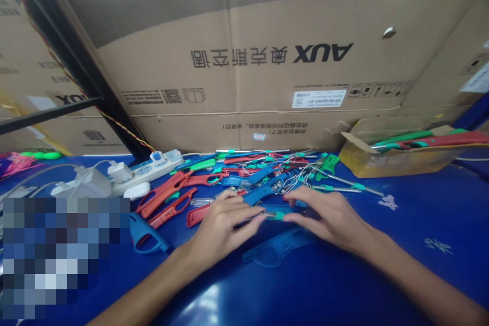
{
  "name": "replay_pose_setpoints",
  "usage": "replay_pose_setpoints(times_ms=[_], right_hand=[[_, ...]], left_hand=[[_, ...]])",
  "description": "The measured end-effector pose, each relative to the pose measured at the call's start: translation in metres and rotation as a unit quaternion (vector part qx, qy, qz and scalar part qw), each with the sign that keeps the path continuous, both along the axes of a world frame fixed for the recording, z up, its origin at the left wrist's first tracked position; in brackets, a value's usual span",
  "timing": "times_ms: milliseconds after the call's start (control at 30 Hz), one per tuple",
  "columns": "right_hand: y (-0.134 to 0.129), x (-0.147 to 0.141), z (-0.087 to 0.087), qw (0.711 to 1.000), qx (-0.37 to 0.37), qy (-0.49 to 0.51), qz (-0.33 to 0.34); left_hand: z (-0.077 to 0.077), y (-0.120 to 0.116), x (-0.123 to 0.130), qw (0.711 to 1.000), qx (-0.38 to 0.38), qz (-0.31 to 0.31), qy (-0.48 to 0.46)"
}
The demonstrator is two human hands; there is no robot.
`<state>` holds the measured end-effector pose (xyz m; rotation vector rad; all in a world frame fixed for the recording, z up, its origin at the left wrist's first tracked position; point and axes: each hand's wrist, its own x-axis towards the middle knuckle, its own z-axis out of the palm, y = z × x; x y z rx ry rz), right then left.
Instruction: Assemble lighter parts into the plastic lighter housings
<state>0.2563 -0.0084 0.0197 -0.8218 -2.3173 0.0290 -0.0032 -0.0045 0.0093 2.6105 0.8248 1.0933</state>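
Note:
My left hand (pixel 225 219) is closed, pinching a thin metal tube with a green end piece (pixel 280 215) between thumb and forefinger. My right hand (pixel 332 216) meets the green end from the other side with a lower fingertip, while its forefinger is raised apart. Part of its grip is hidden. Below the hands, a blue lighter casing half (pixel 271 248) lies flat on the blue table. Just behind them is a pile of lighter parts: blue casings (pixel 263 191), red casings (pixel 202 179), metal tubes (pixel 340 188) with green ends, and white wires (pixel 301 175).
A white power strip (pixel 153 169) with plugs stands at the back left. An open cardboard box (pixel 397 162) with red and green casings sits at the right. A large carton (pixel 237 71) walls off the back. Another blue casing (pixel 147 234) lies at the left.

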Motion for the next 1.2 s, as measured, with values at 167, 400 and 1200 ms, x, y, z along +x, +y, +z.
replay_pose_setpoints(times_ms=[167,400,1200], right_hand=[[-0.003,0.0,0.007,0.993,-0.096,0.007,0.071],[-0.006,-0.011,-0.008,0.982,-0.187,-0.037,-0.006],[-0.015,-0.016,0.003,0.984,-0.141,-0.063,0.094]], left_hand=[[-0.003,0.004,-0.003,0.997,-0.04,0.038,-0.052],[0.0,0.003,0.0,0.992,-0.042,0.075,-0.091],[-0.002,0.002,0.001,0.997,0.073,0.03,0.007]])
